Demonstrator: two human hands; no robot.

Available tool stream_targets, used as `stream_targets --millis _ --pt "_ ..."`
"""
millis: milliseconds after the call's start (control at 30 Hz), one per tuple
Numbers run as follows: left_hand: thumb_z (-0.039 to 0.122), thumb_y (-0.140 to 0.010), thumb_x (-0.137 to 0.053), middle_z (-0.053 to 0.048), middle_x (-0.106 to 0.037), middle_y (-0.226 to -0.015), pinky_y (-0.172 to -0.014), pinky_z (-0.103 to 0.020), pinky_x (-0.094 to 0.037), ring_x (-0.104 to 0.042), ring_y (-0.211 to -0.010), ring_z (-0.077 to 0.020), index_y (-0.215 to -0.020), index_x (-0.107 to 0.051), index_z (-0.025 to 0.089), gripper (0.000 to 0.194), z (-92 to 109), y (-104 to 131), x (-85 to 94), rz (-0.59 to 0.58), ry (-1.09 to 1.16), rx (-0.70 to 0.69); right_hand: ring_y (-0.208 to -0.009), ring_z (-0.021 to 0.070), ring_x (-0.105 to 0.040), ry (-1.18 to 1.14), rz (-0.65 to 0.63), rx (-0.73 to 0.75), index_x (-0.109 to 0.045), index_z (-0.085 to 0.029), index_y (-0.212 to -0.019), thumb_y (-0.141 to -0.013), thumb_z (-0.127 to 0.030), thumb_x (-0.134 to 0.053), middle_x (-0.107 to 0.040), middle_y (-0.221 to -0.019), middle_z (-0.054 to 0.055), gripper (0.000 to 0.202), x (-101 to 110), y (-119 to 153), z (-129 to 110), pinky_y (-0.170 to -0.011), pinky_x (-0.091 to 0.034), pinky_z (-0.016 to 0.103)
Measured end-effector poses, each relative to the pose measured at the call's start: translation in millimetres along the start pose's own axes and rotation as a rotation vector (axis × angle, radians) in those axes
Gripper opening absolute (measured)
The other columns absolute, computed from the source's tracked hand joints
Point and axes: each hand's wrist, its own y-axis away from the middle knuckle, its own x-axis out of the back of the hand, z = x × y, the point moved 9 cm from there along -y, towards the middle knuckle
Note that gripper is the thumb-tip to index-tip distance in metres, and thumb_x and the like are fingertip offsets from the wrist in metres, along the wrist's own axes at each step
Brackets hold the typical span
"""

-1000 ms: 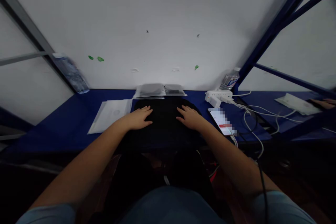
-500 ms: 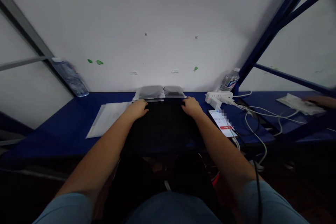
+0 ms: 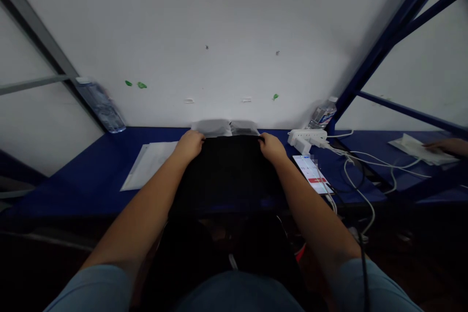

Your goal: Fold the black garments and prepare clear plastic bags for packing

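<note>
A piece of black cloth point(image 3: 230, 170) lies in front of me on the blue table, its near part lost in shadow. At its far left corner, my left hand point(image 3: 190, 145) has its fingers closed on the edge. The far right corner is pinched by my right hand point(image 3: 271, 147). Between the hands, the far edge runs nearly straight. Just beyond it, against the wall, are two clear plastic bags, the left bag point(image 3: 212, 127) and the right bag point(image 3: 244, 128), with dark content in at least the right one.
White plastic sheets point(image 3: 148, 165) lie to the left, near a leaning bottle point(image 3: 102, 107). On the right are a phone point(image 3: 312, 174), a power strip point(image 3: 307, 135), loose white cables and another bottle point(image 3: 323, 113). Another person's hand point(image 3: 444, 146) touches a packet point(image 3: 420, 148) at far right.
Both hands have gone from resting with fingers spread on the cloth's far corners to gripping them. The far edge now looks raised and straighter. The view has shifted slightly.
</note>
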Motion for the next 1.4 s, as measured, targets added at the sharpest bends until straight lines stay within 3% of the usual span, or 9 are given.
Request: stream_targets --millis 233,333,433,600,800,933,1033,1200,1400 --pt "0.023 -0.092 -0.053 -0.013 -0.065 -0.121 -0.106 -0.038 -0.045 -0.060 -0.115 -0.0258 -0.118 -0.068 0.014 0.032 19.8 7.2 15.2 0.128 0.198 -0.080 -0.117 0.0331 -0.057 0.091 0.128 0.070 -0.063 -0.014 -0.125 -0.090 -0.023 -0.057 -0.063 -0.124 0.018 0.037 17.6 9.3 -16.2 -0.099 -0.046 0.046" --pt "0.041 -0.098 -0.047 -0.011 -0.063 -0.131 -0.110 -0.038 -0.043 -0.058 -0.123 -0.0245 -0.124 -0.065 0.017 0.040 41.3 22.3 -0.4 -0.025 0.330 -0.209 -0.123 0.0278 -0.056 -0.049 0.104 0.377 -0.063 -0.016 -0.130 -0.093 -0.023 -0.053 -0.061 -0.131 0.015 0.039 13.5 24.5 -49.5 -0.107 -0.044 0.043" --pt "0.057 -0.098 -0.040 -0.015 -0.049 -0.151 -0.117 -0.040 -0.033 -0.044 -0.141 -0.0279 -0.139 -0.055 0.013 0.062 52.4 35.4 -25.0 -0.232 0.316 -0.218 -0.130 0.0246 -0.054 -0.152 -0.088 0.533 -0.061 -0.016 -0.135 -0.097 -0.031 -0.052 -0.059 -0.139 0.014 0.043 -11.0 34.7 -66.3 -0.114 -0.040 0.040" --pt "0.064 -0.095 -0.040 -0.017 -0.024 -0.163 -0.123 -0.042 -0.020 -0.023 -0.152 -0.0290 -0.153 -0.035 0.010 0.080 59.7 40.3 -44.7 -0.349 0.200 -0.209 -0.148 0.0305 -0.034 -0.076 -0.255 0.395 -0.046 -0.012 -0.149 -0.099 -0.044 -0.050 -0.041 -0.156 0.017 0.060 -43.3 31.2 -51.2 -0.121 -0.029 0.045" --pt "0.065 -0.094 -0.041 -0.017 -0.022 -0.163 -0.123 -0.043 -0.019 -0.022 -0.152 -0.0287 -0.155 -0.032 0.011 0.082 67.4 40.9 -43.7 -0.339 0.150 -0.233 -0.148 0.0300 -0.034 -0.066 -0.324 0.348 -0.044 -0.012 -0.151 -0.096 -0.043 -0.055 -0.038 -0.158 0.017 0.064 -46.5 30.5 -44.1 -0.121 -0.029 0.042" --pt "0.065 -0.095 -0.041 -0.018 -0.024 -0.163 -0.123 -0.042 -0.019 -0.024 -0.152 -0.0294 -0.155 -0.033 0.009 0.082 68.8 41.6 -42.2 -0.334 0.138 -0.231 -0.141 0.0266 -0.046 -0.084 -0.200 0.420 -0.057 -0.011 -0.140 -0.097 -0.034 -0.053 -0.053 -0.147 0.017 0.050 -30.5 29.8 -55.3 -0.119 -0.033 0.039" --pt "0.065 -0.095 -0.041 -0.018 -0.024 -0.162 -0.123 -0.042 -0.019 -0.024 -0.151 -0.0299 -0.155 -0.033 0.010 0.082 69.2 41.3 -42.6 -0.328 0.141 -0.230 -0.146 0.0254 -0.038 -0.128 -0.123 0.496 -0.051 -0.014 -0.146 -0.100 -0.037 -0.047 -0.045 -0.154 0.015 0.052 -23.9 34.0 -67.1 -0.121 -0.029 0.041" --pt "0.068 -0.094 -0.039 -0.018 -0.020 -0.163 -0.123 -0.045 -0.017 -0.021 -0.152 -0.0302 -0.156 -0.029 0.011 0.085 72.8 43.1 -45.0 -0.340 0.134 -0.254 -0.152 0.0352 -0.021 -0.028 -0.303 0.371 -0.033 -0.016 -0.156 -0.099 -0.053 -0.046 -0.027 -0.162 0.018 0.069 -50.2 36.9 -58.6 -0.120 -0.024 0.055" --pt "0.068 -0.093 -0.042 -0.019 -0.018 -0.164 -0.123 -0.045 -0.015 -0.018 -0.153 -0.0292 -0.157 -0.026 0.010 0.088 77.8 44.9 -45.8 -0.348 0.130 -0.272 -0.151 0.0342 -0.022 -0.095 -0.414 0.350 -0.036 -0.019 -0.155 -0.094 -0.054 -0.056 -0.027 -0.162 0.016 0.073 -56.5 34.3 -45.6 -0.121 -0.024 0.053"
